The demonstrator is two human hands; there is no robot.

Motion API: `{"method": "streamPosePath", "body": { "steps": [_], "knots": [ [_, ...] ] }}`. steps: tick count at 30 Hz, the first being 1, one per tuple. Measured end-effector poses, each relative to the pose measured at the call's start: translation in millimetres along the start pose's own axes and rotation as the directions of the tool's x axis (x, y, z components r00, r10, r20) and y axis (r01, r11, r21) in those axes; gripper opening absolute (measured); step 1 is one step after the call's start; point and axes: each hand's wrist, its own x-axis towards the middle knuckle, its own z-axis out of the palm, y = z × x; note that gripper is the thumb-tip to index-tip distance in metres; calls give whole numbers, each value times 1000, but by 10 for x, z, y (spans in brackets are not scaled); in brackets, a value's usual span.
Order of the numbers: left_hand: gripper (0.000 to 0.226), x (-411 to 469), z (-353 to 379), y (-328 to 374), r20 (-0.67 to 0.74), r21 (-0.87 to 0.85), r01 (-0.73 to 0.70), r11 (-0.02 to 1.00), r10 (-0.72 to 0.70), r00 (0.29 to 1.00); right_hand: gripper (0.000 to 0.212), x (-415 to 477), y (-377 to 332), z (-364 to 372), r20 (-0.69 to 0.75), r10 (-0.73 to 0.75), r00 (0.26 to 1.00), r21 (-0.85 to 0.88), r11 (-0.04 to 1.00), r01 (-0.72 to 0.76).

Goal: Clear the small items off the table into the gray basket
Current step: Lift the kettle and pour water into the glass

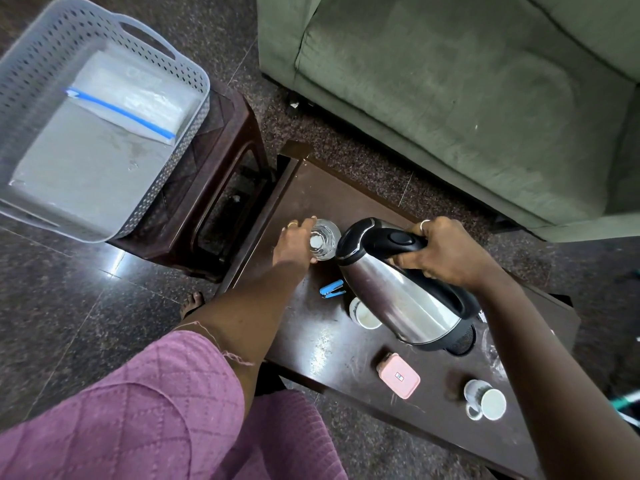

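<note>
On the table (pixel 311 344), a pink box (pixel 399 375) and a white cup (pixel 485 400) lie nearest, with a blue stapler (pixel 332 289) farther. The right hand (pixel 445 252) clamps the tilted kettle (pixel 398 301) by its handle. The left hand (pixel 294 244) curls round a glass (pixel 325 239). Far left, the gray basket (pixel 52 39) sits on a stool (pixel 221 168).

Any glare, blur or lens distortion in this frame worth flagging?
Head view: wide-angle distortion bows the gray basket and sofa edges; overhead glare streaks the table and floor; the kettle mirrors its surroundings; left hand, glass and right hand are sharp.
</note>
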Motion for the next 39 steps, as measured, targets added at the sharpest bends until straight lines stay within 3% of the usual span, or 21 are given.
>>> {"method": "streamPosePath", "body": {
  "steps": [39],
  "knots": [
    [87, 53, 58, -33, -14, 3, 1, 1000, -1, 1000, 18, 39, -80, -26, 22, 21, 1000, 8, 1000, -22]
  ]
}}
